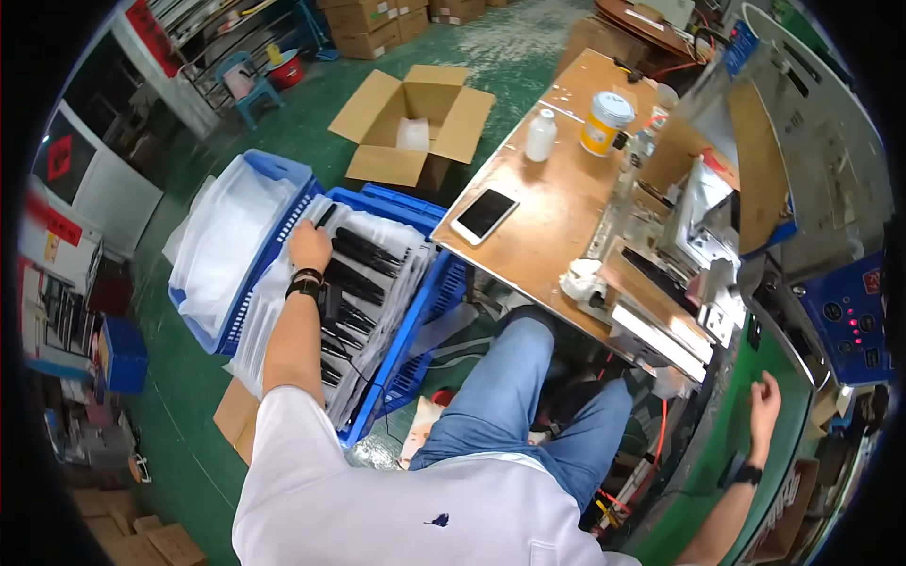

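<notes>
Over crate [401, 349], left hand [310, 247]; seemingly curled

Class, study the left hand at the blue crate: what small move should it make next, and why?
Probably the left hand should close on one of the black elongated pieces and lift gently. It is right beside them in the blue crate; whether it already grips one is hidden. The right hand looks empty.

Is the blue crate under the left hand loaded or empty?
Loaded: black pieces lie in groups inside the blue crate, beside the left hand; how deep they go, I cannot tell.
</notes>
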Demonstrator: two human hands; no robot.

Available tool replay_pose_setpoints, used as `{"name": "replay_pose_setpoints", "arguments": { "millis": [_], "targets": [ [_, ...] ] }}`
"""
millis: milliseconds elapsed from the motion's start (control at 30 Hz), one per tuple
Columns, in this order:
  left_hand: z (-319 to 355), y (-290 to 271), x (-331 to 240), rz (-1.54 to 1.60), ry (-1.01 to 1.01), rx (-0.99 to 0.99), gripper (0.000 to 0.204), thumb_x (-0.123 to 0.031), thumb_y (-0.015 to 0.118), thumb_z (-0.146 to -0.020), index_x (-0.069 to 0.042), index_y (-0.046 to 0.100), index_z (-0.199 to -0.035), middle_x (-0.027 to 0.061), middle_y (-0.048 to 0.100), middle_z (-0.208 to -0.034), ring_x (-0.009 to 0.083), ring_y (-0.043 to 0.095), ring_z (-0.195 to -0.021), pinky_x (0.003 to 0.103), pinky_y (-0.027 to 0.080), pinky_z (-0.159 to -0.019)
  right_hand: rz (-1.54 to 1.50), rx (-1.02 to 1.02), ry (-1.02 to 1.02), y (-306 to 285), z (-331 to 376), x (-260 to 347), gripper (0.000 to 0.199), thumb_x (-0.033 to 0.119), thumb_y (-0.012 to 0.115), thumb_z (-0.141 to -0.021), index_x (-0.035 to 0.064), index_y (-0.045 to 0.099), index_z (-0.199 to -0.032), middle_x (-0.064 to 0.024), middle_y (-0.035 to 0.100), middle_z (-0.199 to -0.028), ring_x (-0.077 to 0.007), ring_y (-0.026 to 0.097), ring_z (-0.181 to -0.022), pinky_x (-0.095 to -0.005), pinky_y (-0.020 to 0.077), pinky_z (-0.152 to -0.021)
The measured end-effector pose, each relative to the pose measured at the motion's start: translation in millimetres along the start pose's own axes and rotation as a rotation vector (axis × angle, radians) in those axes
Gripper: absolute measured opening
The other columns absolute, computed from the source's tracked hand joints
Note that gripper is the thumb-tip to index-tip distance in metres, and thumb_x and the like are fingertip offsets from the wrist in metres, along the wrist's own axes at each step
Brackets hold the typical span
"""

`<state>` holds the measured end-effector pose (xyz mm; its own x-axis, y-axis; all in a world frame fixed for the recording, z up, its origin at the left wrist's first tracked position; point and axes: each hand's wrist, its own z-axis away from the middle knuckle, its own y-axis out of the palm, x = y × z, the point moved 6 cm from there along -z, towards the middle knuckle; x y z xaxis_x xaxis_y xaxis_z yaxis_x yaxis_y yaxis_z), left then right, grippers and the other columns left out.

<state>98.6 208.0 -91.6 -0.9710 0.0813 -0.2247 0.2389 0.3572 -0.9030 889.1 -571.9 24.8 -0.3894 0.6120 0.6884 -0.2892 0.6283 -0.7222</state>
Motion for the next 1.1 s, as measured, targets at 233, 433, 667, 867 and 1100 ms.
{"name": "replay_pose_setpoints", "arguments": {
  "millis": [233, 433, 667, 867, 1100],
  "targets": [
    [-8.9, 20.6, 35.2, -0.079, 0.099, 0.151, 0.033, -0.028, 0.068, -0.091, 0.000, 0.077, -0.104, 0.0282, 0.073, -0.106, 0.0477, 0.069, -0.104, 0.058, 0.054, -0.095, -0.016, 0.092, -0.043, -5.7, 56.0, 60.3, 0.034, 0.009, 0.067, -0.102, -0.0014, 0.064, -0.135, 0.0021, 0.059, -0.090, -0.0077, 0.055, -0.079, -0.0250, 0.0487, -0.070],
    [-2.8, -37.3, -18.8, 0.462, 0.230, 0.118, 0.031, -0.015, 0.073, -0.096, 0.004, 0.068, -0.120, 0.0207, 0.073, -0.111, 0.0343, 0.070, -0.103, 0.043, 0.056, -0.093, -0.104, 0.152, -0.284, 62.1, 65.3, 219.6, 0.034, 0.014, 0.072, -0.103, 0.0027, 0.068, -0.134, 0.0000, 0.064, -0.094, -0.0079, 0.058, -0.083, -0.0244, 0.0502, -0.074],
    [99.0, -157.6, -253.5, 1.091, 0.486, 0.391, 0.036, 0.000, 0.072, -0.098, -0.001, 0.065, -0.134, 0.0101, 0.072, -0.119, 0.0191, 0.069, -0.109, 0.032, 0.055, -0.098, 0.143, 0.370, -0.286, 125.0, 42.8, 318.7, 0.048, 0.031, 0.078, -0.099, 0.0041, 0.068, -0.138, -0.0055, 0.070, -0.087, -0.0112, 0.063, -0.075, -0.0293, 0.0517, -0.068],
    [178.4, -233.4, -401.0, 1.129, 0.815, 0.418, 0.037, 0.001, 0.078, -0.089, -0.002, 0.070, -0.125, 0.0125, 0.074, -0.114, 0.0251, 0.072, -0.104, 0.035, 0.055, -0.096, 0.330, 0.093, -0.708, 95.9, 62.4, 345.9, 0.047, 0.032, 0.080, -0.095, 0.0020, 0.072, -0.131, -0.0082, 0.066, -0.082, -0.0150, 0.059, -0.067, -0.0313, 0.0482, -0.063],
    [237.6, -249.1, -499.8, 0.995, 1.341, 0.165, 0.033, -0.010, 0.082, -0.082, -0.004, 0.075, -0.114, 0.0121, 0.075, -0.113, 0.0350, 0.068, -0.100, 0.047, 0.051, -0.097, 0.070, -0.168, -0.294, -3.5, 58.4, 154.7, 0.027, 0.017, 0.085, -0.089, -0.0005, 0.078, -0.109, -0.0041, 0.065, -0.088, -0.0140, 0.061, -0.074, -0.0301, 0.0489, -0.068]
  ]
}}
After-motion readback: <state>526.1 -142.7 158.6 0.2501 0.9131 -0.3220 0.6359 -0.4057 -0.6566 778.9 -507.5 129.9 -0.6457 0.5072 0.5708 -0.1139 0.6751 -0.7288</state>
